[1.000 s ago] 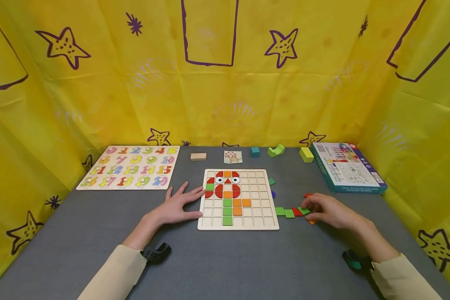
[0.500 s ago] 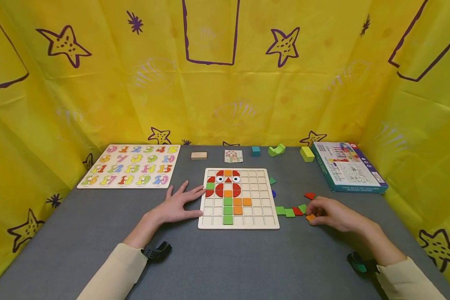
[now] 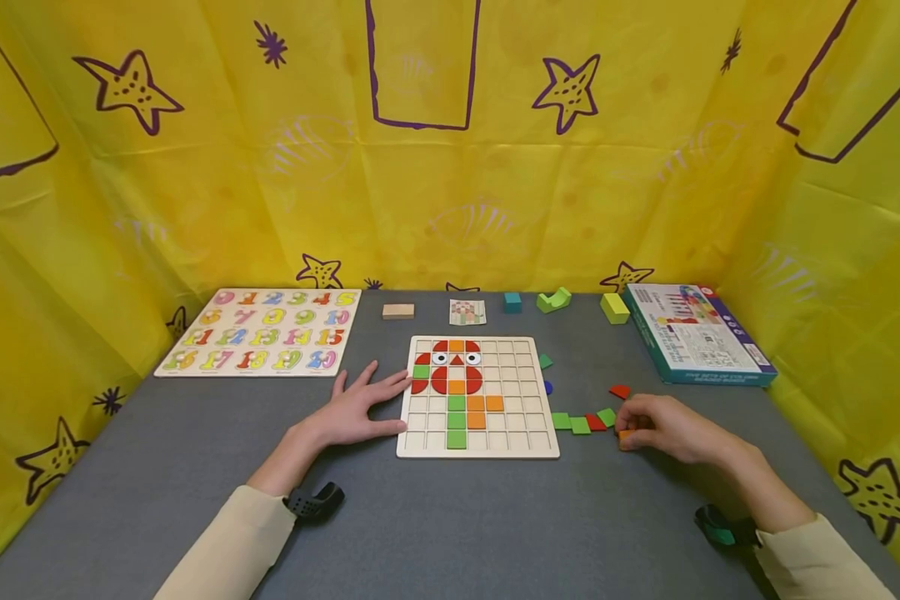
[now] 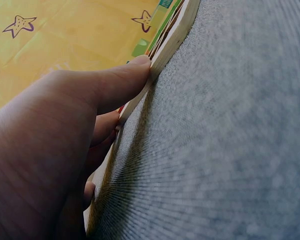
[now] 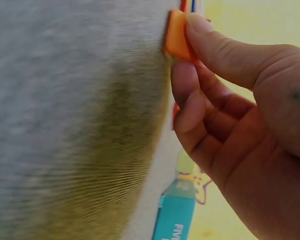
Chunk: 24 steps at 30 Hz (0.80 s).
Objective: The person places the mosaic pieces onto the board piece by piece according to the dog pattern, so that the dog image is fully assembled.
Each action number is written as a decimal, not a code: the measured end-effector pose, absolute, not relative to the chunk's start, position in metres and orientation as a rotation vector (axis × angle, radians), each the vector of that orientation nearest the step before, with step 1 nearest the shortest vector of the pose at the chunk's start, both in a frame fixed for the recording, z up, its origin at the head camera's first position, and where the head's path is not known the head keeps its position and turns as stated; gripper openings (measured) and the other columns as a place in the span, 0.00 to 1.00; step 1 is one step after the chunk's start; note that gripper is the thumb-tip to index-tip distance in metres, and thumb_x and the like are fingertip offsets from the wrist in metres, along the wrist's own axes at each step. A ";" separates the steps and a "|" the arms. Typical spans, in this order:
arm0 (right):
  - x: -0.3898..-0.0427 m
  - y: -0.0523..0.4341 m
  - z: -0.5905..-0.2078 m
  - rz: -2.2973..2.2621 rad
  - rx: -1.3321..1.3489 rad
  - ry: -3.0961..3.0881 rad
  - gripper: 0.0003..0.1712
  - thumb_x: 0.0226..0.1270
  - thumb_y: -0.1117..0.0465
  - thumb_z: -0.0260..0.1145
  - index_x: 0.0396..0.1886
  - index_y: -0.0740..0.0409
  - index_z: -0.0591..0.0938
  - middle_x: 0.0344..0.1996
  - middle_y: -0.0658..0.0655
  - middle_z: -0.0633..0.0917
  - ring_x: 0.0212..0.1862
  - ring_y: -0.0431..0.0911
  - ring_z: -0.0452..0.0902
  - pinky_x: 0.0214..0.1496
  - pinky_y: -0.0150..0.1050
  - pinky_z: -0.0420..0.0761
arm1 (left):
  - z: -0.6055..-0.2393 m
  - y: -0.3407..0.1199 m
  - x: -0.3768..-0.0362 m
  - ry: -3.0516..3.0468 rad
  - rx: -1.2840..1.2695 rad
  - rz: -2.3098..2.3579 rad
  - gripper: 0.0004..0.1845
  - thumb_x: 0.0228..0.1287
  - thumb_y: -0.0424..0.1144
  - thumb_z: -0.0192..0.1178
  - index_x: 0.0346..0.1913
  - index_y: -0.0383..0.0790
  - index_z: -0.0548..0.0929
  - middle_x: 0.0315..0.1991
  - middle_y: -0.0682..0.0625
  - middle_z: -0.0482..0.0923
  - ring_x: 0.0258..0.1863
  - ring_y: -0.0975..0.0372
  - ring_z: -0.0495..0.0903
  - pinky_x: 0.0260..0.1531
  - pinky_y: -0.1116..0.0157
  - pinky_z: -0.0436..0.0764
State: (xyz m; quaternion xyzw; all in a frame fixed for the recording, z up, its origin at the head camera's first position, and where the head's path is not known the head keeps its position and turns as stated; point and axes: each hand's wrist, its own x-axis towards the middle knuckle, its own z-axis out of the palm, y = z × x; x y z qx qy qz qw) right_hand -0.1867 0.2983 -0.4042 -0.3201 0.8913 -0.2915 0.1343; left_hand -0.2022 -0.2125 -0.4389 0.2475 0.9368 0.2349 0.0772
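Observation:
An orange square tile is pinched between the thumb and fingers of my right hand, low over the cloth to the right of the board. With fingers spread, my left hand touches the left edge of the wooden grid board; the left wrist view shows the thumb against that edge. Red, orange and green pieces and two eye pieces fill part of the grid. Between the board and my right hand lies a row of green tiles and a red tile. Another red piece is just beyond that hand.
A number puzzle board lies at the back left. Along the back are a plain wooden block, a picture card, and teal, green and yellow blocks. A flat box lies at the back right.
My right hand has shifted slightly right and down from the green tile and taken hold of the orange tile, now tilted up in its fingers. The left hand stays on the board's edge.

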 end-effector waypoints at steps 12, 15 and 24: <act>-0.196 0.260 -0.393 -0.925 -0.910 2.589 0.05 0.70 0.61 0.69 0.43 0.55 0.84 0.34 0.46 0.82 0.37 0.43 0.76 0.42 0.35 0.79 | -0.441 -0.212 -0.203 2.817 0.728 0.684 0.44 0.64 0.66 0.61 0.78 0.52 0.64 0.79 0.55 0.55 0.78 0.41 0.36 0.64 0.31 0.26; -0.201 0.243 -0.394 -0.951 -0.934 2.584 0.05 0.70 0.62 0.69 0.43 0.56 0.84 0.33 0.46 0.82 0.36 0.44 0.76 0.41 0.36 0.79 | -0.441 -0.211 -0.202 2.820 0.718 0.673 0.44 0.64 0.67 0.61 0.78 0.52 0.64 0.79 0.55 0.55 0.78 0.41 0.37 0.64 0.32 0.26; -0.212 0.192 -0.398 -0.983 -1.053 2.583 0.07 0.69 0.66 0.70 0.45 0.58 0.84 0.35 0.46 0.82 0.37 0.43 0.76 0.42 0.37 0.79 | -0.442 -0.212 -0.204 2.828 0.718 0.665 0.44 0.63 0.68 0.60 0.78 0.53 0.64 0.79 0.56 0.55 0.78 0.41 0.37 0.64 0.32 0.27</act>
